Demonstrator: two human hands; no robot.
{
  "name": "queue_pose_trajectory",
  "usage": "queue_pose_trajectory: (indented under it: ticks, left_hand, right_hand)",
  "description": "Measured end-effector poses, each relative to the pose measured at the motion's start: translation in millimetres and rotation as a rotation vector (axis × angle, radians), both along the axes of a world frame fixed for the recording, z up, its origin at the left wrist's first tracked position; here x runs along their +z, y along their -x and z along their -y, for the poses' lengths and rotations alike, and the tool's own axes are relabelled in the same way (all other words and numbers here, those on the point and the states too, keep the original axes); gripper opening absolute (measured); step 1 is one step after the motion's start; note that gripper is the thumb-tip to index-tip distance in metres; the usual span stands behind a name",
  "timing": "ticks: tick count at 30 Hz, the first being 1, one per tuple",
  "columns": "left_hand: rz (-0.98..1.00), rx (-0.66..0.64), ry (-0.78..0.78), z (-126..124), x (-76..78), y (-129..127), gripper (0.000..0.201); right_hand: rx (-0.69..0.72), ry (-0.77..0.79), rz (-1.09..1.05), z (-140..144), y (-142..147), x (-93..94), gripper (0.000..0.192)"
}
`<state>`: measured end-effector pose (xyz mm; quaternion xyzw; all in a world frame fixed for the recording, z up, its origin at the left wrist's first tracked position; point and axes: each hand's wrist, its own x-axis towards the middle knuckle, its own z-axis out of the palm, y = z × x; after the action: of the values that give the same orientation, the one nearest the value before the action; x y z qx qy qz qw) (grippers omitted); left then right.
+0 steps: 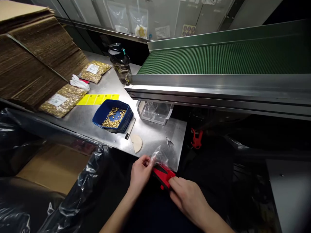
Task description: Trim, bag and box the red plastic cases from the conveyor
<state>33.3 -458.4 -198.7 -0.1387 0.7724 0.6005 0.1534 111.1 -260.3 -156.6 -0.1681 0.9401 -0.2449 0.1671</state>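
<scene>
At the front edge of the metal table, my left hand pinches the gathered end of a clear plastic bag. The bag lies partly on the tabletop; what is inside it, if anything, I cannot make out. My right hand is closed around a red and black handheld tool, whose far end touches or nearly touches the bag beside my left fingers. Its exact kind does not show. Beyond my hands lie a small metal piece and a round pale disc with a notch.
A blue bin holds small gold pieces. Behind it lie yellow labels, filled bags and stacked cardboard. A clear tray sits under the green conveyor. A dark bottle stands at the back.
</scene>
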Motion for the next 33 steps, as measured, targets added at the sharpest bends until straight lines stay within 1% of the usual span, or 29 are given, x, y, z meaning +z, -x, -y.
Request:
queue_pose_trajectory:
  ticks: [2,3,4,6,9,10,12,14,15,17,21,23,25,27,29,31,33]
  left_hand:
    - [-0.101,-0.053,0.073,-3.4,9.8,-1.8,0.029]
    - [-0.147,-0.076,0.102,-4.2,14.0,-2.6,0.024]
    - [-0.188,-0.095,0.127,-4.4,17.1,-3.3,0.018]
    - [-0.254,-0.115,0.168,-3.6,20.4,-4.5,0.009]
    - [-0.309,-0.144,0.199,-3.9,20.3,-8.6,0.007]
    - [-0.316,-0.163,0.198,-5.5,20.1,-11.2,0.008]
    - [-0.319,-0.211,0.182,-11.6,20.9,-18.0,0.009]
    - [-0.319,-0.245,0.161,-19.4,23.2,-24.7,0.009]
    - [-0.318,-0.250,0.154,-23.0,24.8,-26.9,0.010]
    - [-0.315,-0.235,0.153,-28.7,28.0,-27.6,0.010]
    - [-0.250,-0.190,0.176,-32.2,33.9,-17.5,0.007]
    - [-0.232,-0.224,0.166,-32.2,36.8,-14.1,0.012]
    - [-0.257,-0.329,0.150,-32.3,39.6,-16.0,0.017]
    - [-0.270,-0.458,0.163,-32.9,42.0,-22.6,0.019]
    - [-0.235,-0.541,0.192,-33.7,44.3,-31.1,0.018]
    - [-0.175,-0.594,0.173,-34.4,47.4,-38.2,0.017]
    - [-0.150,-0.656,0.095,-34.8,52.0,-42.1,0.017]
  right_hand:
    - [-0.017,-0.007,0.006,-1.1,1.5,-2.2,0.021]
    - [-0.055,0.013,0.022,-2.2,2.3,-2.0,0.020]
    - [-0.122,0.046,0.051,-3.6,3.1,-1.5,0.017]
    - [-0.319,0.134,0.137,-6.5,4.2,-0.8,0.009]
    - [-0.600,0.322,0.265,-8.1,4.9,-4.5,0.018]
    - [-0.663,0.413,0.300,-7.4,4.9,-7.0,0.021]
    - [-0.743,0.618,0.361,-4.0,4.9,-12.1,0.027]
    - [-0.768,0.764,0.401,0.5,4.8,-14.9,0.031]
    - [-0.758,0.790,0.413,2.7,4.8,-14.8,0.030]
    - [-0.707,0.750,0.429,6.3,4.6,-12.0,0.024]
    - [-0.621,0.588,0.443,10.3,3.9,-5.5,0.014]
    - [-0.619,0.592,0.456,11.4,3.6,-7.4,0.014]
    - [-0.658,0.697,0.459,11.9,4.0,-12.9,0.018]
    - [-0.737,0.881,0.451,11.6,5.6,-19.2,0.026]
    - [-0.826,1.048,0.436,10.6,8.1,-24.2,0.035]
    - [-0.871,1.141,0.439,10.1,10.4,-27.8,0.041]
    - [-0.872,1.191,0.458,10.8,11.3,-30.9,0.042]
